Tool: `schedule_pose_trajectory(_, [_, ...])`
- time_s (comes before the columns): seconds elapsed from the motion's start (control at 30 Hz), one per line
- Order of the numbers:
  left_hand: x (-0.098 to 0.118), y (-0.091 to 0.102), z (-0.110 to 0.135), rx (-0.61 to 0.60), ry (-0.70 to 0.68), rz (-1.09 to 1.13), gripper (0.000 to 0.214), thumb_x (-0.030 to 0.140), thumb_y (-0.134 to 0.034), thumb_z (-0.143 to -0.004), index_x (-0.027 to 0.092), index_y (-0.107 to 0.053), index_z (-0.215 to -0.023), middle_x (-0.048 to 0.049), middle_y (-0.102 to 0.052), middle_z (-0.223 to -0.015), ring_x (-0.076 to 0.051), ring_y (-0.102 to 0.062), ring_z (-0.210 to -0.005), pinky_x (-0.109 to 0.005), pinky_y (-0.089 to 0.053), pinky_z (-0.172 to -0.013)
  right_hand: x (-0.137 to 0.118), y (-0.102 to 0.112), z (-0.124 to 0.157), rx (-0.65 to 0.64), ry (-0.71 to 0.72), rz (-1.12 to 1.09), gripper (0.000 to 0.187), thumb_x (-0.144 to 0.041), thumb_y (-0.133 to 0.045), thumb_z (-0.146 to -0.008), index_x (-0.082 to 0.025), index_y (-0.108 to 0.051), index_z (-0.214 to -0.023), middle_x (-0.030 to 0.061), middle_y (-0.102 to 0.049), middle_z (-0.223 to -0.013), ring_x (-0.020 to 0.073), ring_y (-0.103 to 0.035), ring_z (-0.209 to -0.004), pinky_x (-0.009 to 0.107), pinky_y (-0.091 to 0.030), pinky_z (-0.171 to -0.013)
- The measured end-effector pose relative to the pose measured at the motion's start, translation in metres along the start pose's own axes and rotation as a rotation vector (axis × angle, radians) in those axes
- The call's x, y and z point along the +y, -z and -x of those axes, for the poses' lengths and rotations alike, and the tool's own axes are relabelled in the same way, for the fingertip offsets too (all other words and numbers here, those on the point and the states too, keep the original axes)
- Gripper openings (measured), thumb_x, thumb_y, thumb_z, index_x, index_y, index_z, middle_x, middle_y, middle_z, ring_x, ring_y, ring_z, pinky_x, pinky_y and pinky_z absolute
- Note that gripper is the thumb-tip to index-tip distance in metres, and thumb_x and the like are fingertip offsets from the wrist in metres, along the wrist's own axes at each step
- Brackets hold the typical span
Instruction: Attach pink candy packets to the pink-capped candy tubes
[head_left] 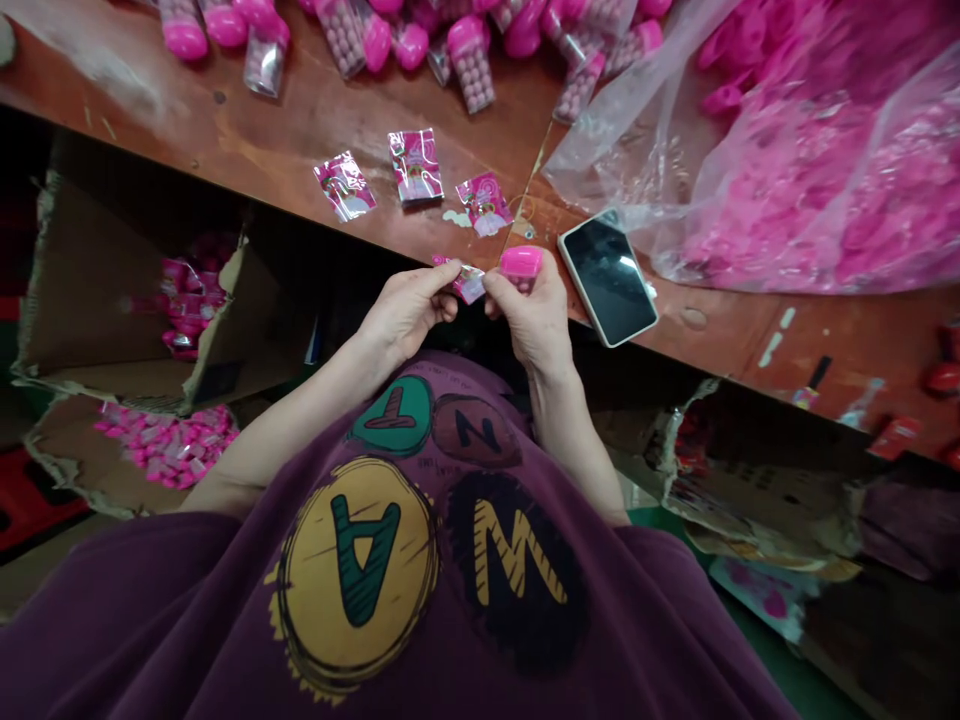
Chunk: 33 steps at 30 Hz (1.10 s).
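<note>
My left hand (409, 312) pinches one end of a small shiny pink sachet (469, 284) between thumb and fingers. My right hand (536, 315) is closed round a small clear bottle with a pink cap (521, 262), its lower part hidden by the fingers. The right thumb and fingertip also meet the sachet's other end. Both hands are at the table's near edge, in front of my body. Just beyond them lie a loose sachet (486, 204), a small stack of sachets (416, 167) and another sachet (345, 186).
Several pink-capped bottles of pink beads (472, 75) cover the table's far side. A phone (609, 278) lies right of my hands, beside a clear bag of pink plastic parts (810, 190). Below left stand cardboard boxes (97, 330) with pink pieces; another box (742, 500) is below right.
</note>
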<state>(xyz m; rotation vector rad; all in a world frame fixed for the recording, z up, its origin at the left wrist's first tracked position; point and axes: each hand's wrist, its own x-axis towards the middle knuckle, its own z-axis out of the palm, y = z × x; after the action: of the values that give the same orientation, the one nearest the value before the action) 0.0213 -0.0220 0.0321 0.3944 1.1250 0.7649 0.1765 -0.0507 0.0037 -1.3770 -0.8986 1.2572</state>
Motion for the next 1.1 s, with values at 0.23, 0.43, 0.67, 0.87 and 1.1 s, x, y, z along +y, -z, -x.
schedule_pose_trajectory(0.23, [-0.002,0.002,-0.006,0.079,0.018,0.101,0.031,0.034,-0.09,-0.085,0.014,-0.068,-0.076,0.0022,-0.067,-0.065,-0.004,-0.055,-0.049,-0.02,-0.046,-0.056,-0.004,0.012,0.024,-0.031,-0.084,-0.191,0.045,-0.064,-0.073,-0.092,-0.029,-0.052,-0.112,-0.002,-0.064,-0.097,0.0093,-0.066,-0.067,0.023,-0.054,-0.053])
schedule_pose_trajectory(0.43, [-0.007,0.001,-0.009,0.025,0.079,0.147,0.027,0.035,-0.087,-0.089,0.016,-0.07,-0.081,0.0014,-0.07,-0.068,-0.005,-0.058,-0.05,-0.02,-0.049,-0.056,0.008,0.005,0.039,-0.039,-0.111,-0.181,0.052,-0.067,-0.075,-0.09,-0.029,-0.055,-0.12,-0.0046,-0.066,-0.088,0.0071,-0.063,-0.056,0.017,-0.045,-0.037])
schedule_pose_trajectory(0.67, [-0.009,-0.001,-0.01,0.026,0.076,0.123,0.023,0.032,-0.083,-0.093,0.017,-0.071,-0.081,0.0005,-0.07,-0.069,-0.006,-0.058,-0.051,-0.02,-0.049,-0.055,0.015,0.0,0.039,-0.035,-0.121,-0.149,0.053,-0.067,-0.073,-0.092,-0.029,-0.055,-0.123,-0.0063,-0.066,-0.085,0.0039,-0.056,-0.048,0.015,-0.038,-0.034])
schedule_pose_trajectory(0.87, [-0.007,0.002,-0.011,0.093,0.068,0.105,0.025,0.035,-0.083,-0.093,0.017,-0.07,-0.08,0.0015,-0.068,-0.066,-0.006,-0.056,-0.05,-0.02,-0.049,-0.056,0.017,-0.002,0.04,-0.051,-0.148,-0.166,0.06,-0.066,-0.072,-0.093,-0.031,-0.051,-0.137,-0.0059,-0.068,-0.087,0.0039,-0.052,-0.045,0.017,-0.033,-0.033])
schedule_pose_trajectory(1.1, [0.001,0.005,-0.007,0.188,-0.076,0.099,0.031,0.04,-0.079,-0.096,0.02,-0.066,-0.077,0.002,-0.068,-0.067,-0.006,-0.055,-0.049,-0.02,-0.046,-0.052,0.015,0.01,0.036,-0.063,-0.081,0.059,0.059,-0.068,-0.057,-0.101,-0.031,-0.047,-0.146,-0.0029,-0.066,-0.084,0.0094,-0.056,-0.055,0.022,-0.044,-0.047])
